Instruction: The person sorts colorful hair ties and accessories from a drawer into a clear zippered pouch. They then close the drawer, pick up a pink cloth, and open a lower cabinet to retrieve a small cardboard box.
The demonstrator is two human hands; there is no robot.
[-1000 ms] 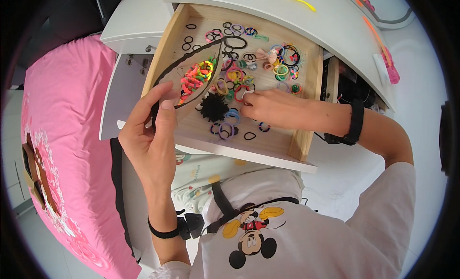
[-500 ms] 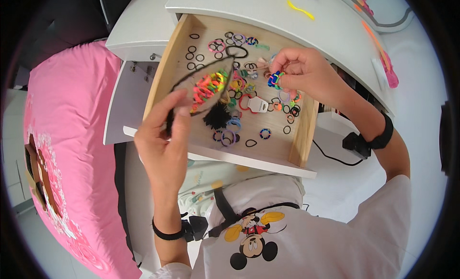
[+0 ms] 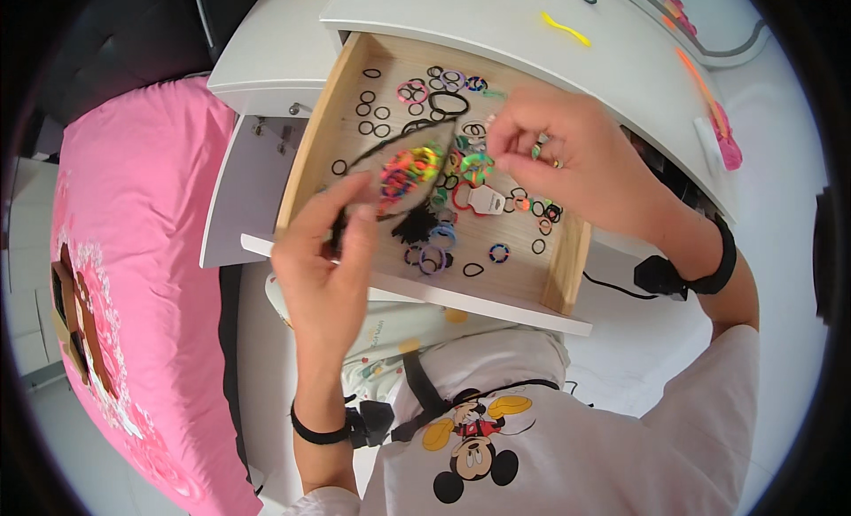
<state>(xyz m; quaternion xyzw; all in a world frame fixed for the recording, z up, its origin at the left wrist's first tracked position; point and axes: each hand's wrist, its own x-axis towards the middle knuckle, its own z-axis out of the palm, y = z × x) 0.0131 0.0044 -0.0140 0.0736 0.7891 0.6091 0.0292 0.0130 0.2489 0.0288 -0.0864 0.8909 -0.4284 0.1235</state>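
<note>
My left hand [image 3: 326,250] grips a see-through pouch with a black edge [image 3: 355,152], its mouth spread wide. Inside lies a bunch of bright hair ties [image 3: 412,172] in red, yellow and dark blue. My right hand [image 3: 558,152], slightly blurred, hovers over the drawer's right side with curled fingers. Small green bits show between those fingers; whether they are held is unclear. By its fingertips is a green hair tie [image 3: 477,168]. A white card with a red hair tie [image 3: 486,199] sits below, and a black tassel-like piece [image 3: 415,225] hangs beneath the pouch.
The pulled-out wooden drawer [image 3: 564,266] holds scattered black hair ties [image 3: 366,110] and a purple one [image 3: 433,259]. On the white desktop [image 3: 479,19] lie a yellow strip [image 3: 566,28] and a pink-handled item [image 3: 727,144]. Pink bedding [image 3: 151,206] is at left.
The blue and green bunch that was in my right fingers is gone from there, and dark blue ties now show in the pouch. The whole scene has shifted slightly right.
</note>
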